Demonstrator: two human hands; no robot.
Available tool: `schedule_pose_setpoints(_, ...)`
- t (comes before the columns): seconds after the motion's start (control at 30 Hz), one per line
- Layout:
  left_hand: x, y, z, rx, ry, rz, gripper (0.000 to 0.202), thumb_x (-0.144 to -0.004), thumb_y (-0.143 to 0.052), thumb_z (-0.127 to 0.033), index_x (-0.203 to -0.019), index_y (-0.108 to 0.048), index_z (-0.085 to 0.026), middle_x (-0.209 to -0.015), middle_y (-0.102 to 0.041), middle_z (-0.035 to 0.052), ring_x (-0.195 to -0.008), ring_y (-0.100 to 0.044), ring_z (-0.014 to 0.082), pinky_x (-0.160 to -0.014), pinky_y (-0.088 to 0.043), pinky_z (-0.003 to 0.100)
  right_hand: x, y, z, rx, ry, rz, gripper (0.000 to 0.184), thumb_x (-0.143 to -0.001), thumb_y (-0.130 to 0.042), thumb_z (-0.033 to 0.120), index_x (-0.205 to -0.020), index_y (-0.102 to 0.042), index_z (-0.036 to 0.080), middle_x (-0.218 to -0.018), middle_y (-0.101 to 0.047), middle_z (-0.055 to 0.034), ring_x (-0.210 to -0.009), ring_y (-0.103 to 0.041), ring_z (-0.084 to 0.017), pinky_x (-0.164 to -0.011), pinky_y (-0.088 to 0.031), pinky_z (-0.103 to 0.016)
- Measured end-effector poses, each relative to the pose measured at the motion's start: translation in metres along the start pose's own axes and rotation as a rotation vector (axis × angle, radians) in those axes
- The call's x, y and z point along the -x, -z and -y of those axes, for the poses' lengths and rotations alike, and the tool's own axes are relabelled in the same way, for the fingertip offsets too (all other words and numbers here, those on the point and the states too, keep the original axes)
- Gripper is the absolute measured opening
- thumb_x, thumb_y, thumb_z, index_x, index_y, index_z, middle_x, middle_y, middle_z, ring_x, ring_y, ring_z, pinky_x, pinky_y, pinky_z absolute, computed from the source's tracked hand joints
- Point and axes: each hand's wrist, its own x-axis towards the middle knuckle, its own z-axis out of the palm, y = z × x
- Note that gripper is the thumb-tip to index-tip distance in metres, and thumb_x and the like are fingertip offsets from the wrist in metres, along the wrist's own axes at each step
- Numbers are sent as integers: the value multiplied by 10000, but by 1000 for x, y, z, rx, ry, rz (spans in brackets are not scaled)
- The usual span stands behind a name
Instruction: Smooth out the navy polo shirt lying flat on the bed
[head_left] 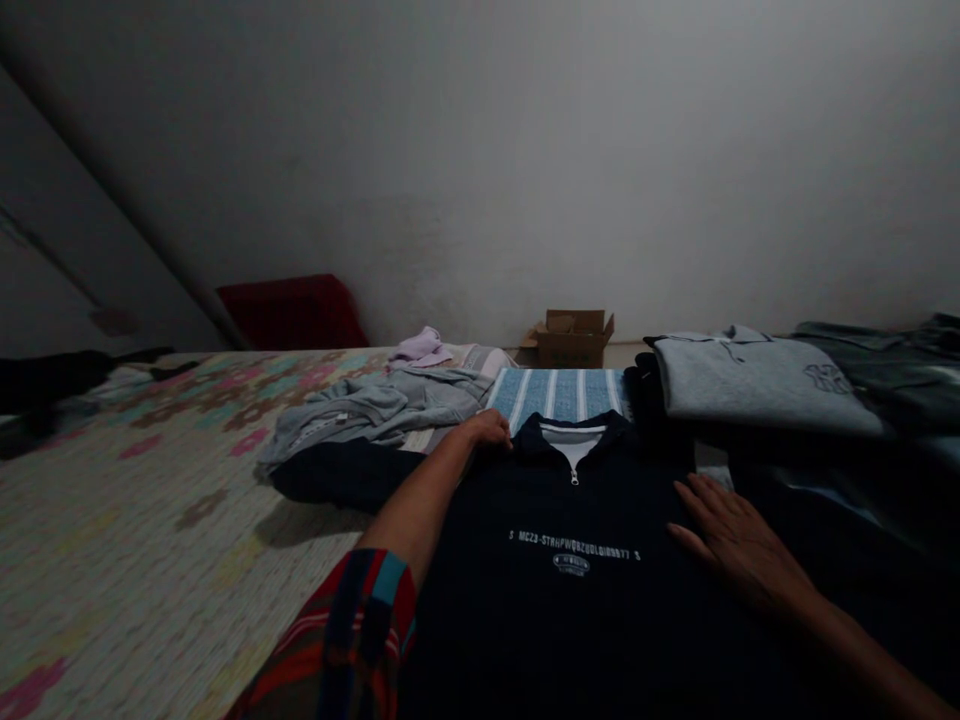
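Note:
A dark navy zip-neck sweatshirt (pixel 540 610) lies front side up before me, its collar pointing away and white lettering across the chest. Its left-side sleeve stretches out over the bed. At the shoulder beside the collar, my left hand (pixel 491 430) is closed on the fabric. My right hand (pixel 731 540) rests flat on the opposite side of the sweatshirt, fingers stretched out. Beyond the collar shows a blue-and-white striped cloth (pixel 559 390). Where the right-hand sleeve runs is too dark to make out.
Rumpled grey clothing (pixel 390 405) and a small lilac cloth (pixel 420 348) lie left of the sweatshirt on a floral bedcover (pixel 172 500). A folded grey garment (pixel 750 380) tops a pile at right. An open cardboard box (pixel 574 342) and a red object (pixel 292 312) are by the wall.

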Motion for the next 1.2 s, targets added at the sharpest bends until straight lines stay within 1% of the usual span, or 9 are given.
schedule_pose_setpoints(0.27, 5, -3, 2, 14, -38, -140, 288, -891, -582, -341, -1096, -593, -139, -1090, -612, 61, -933, -613, 207, -785, -535, 388, 0, 0, 0, -29, 1, -36, 702, -903, -260, 625, -1353, -508, 147, -1421, -433, -145, -1339, -343, -296, -1076, -314, -472)
schedule_pose_setpoints(0.43, 2, -3, 7, 56, -24, -207, 291, -900, -571, -340, -1114, -580, -143, -1088, -609, 67, -915, -614, 193, -772, -539, 380, 0, 1, 1, -13, 10, -57, 699, -907, -251, 620, -1343, -521, 145, -1418, -435, -152, -1325, -366, -301, -1064, -331, -474)
schedule_pose_setpoints(0.53, 0, -2, 11, 101, -17, -197, 296, -901, -569, -342, -1122, -576, -145, -1092, -608, 69, -913, -615, 192, -772, -539, 381, 0, 3, 1, -7, 12, -49, 698, -905, -255, 622, -1337, -529, 147, -1411, -444, -152, -1316, -379, -301, -1056, -344, -467)
schedule_pose_setpoints(0.67, -2, 2, 17, 166, -26, -166, 279, -896, -576, -342, -1086, -592, -138, -1053, -620, 58, -881, -619, 185, -750, -541, 364, -1, 3, 0, -12, 11, -44, 693, -903, -263, 623, -1332, -534, 151, -1407, -451, -148, -1316, -380, -299, -1054, -349, -460)
schedule_pose_setpoints(0.87, -5, 5, 25, 209, -29, -205, 252, -889, -583, -350, -1004, -614, -128, -975, -634, 39, -816, -620, 168, -703, -535, 329, 0, 3, 1, -41, -3, -47, 682, -899, -275, 630, -1334, -528, 170, -1407, -456, -134, -1322, -374, -288, -1068, -331, -455)
schedule_pose_setpoints(0.97, -6, 5, 24, 194, -40, -209, 238, -888, -583, -350, -951, -621, -124, -936, -637, 30, -811, -618, 167, -712, -527, 331, 0, 5, 1, -42, -6, -39, 678, -901, -275, 625, -1338, -522, 170, -1410, -452, -133, -1327, -364, -291, -1073, -320, -463)
schedule_pose_setpoints(1.1, -3, 6, 18, 159, -79, -167, 213, -871, -609, -333, -862, -631, -122, -852, -641, 12, -790, -617, 160, -722, -515, 325, 0, 6, 2, -37, -2, -35, 670, -902, -281, 616, -1343, -515, 170, -1416, -443, -138, -1330, -359, -294, -1074, -314, -465)
schedule_pose_setpoints(1.2, -1, 4, 14, 113, -81, -166, 214, -869, -610, -334, -862, -631, -121, -863, -643, 15, -798, -619, 163, -731, -516, 333, 0, 4, 2, -32, -8, -34, 654, -904, -289, 598, -1347, -511, 172, -1422, -435, -138, -1334, -351, -295, -1071, -314, -468)
